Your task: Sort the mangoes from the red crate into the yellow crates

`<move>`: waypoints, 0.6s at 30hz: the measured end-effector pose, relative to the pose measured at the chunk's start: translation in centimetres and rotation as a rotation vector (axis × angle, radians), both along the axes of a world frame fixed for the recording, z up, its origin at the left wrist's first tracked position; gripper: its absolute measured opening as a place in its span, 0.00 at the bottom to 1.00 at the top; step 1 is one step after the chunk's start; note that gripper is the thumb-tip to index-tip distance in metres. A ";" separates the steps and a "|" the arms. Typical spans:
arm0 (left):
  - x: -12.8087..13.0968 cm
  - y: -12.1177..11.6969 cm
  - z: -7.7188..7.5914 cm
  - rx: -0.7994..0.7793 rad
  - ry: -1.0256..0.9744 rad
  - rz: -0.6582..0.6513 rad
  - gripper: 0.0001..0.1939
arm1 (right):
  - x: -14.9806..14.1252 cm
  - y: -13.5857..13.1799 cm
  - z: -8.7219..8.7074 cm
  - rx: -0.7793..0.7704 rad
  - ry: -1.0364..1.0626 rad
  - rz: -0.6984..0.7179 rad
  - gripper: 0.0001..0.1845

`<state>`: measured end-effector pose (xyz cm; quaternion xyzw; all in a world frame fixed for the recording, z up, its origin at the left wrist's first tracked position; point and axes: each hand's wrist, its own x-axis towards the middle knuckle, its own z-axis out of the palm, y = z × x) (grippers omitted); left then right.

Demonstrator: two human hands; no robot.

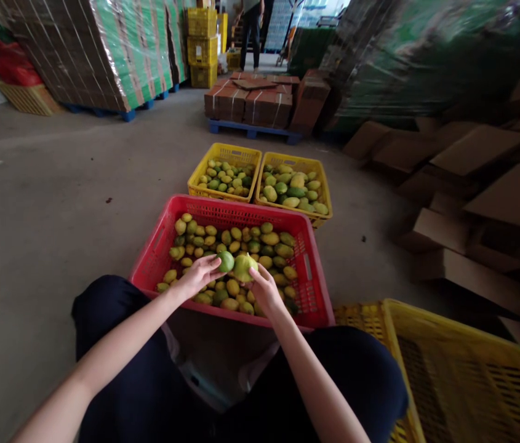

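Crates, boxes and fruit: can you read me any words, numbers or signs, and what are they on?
None can be read.
Stacked yellow crates: a pale patch, possibly a label, too small to read.
Red crate, green fruit, yellowish fruit: no lettering I can make out.

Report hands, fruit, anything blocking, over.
Left hand gripping green fruit. Right hand gripping yellowish fruit. Both over red crate; nothing visibly blocking the hands.
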<state>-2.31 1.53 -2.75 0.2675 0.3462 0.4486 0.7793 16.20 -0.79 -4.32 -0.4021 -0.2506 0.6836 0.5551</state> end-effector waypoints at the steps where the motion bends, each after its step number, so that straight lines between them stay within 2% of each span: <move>1: -0.1 0.1 0.0 -0.022 -0.021 0.016 0.11 | 0.1 0.0 0.2 0.008 0.023 0.022 0.20; 6: -0.2 -0.1 0.1 -0.131 -0.098 0.093 0.07 | 0.8 0.0 0.5 0.020 0.096 0.125 0.19; 9: -0.3 -0.1 0.3 -0.189 -0.129 0.095 0.07 | 1.0 0.0 0.4 0.006 0.122 0.157 0.18; 12: -0.2 -0.1 0.4 -0.234 -0.129 0.086 0.08 | 0.8 0.0 0.1 -0.006 0.095 0.162 0.22; 15: -0.1 -0.2 0.5 -0.182 -0.078 0.065 0.09 | 0.3 -0.1 -0.1 0.002 0.023 0.118 0.26; 18: -0.2 -0.5 0.7 -0.093 -0.019 -0.010 0.15 | 0.0 -0.3 -0.1 0.010 -0.012 0.101 0.29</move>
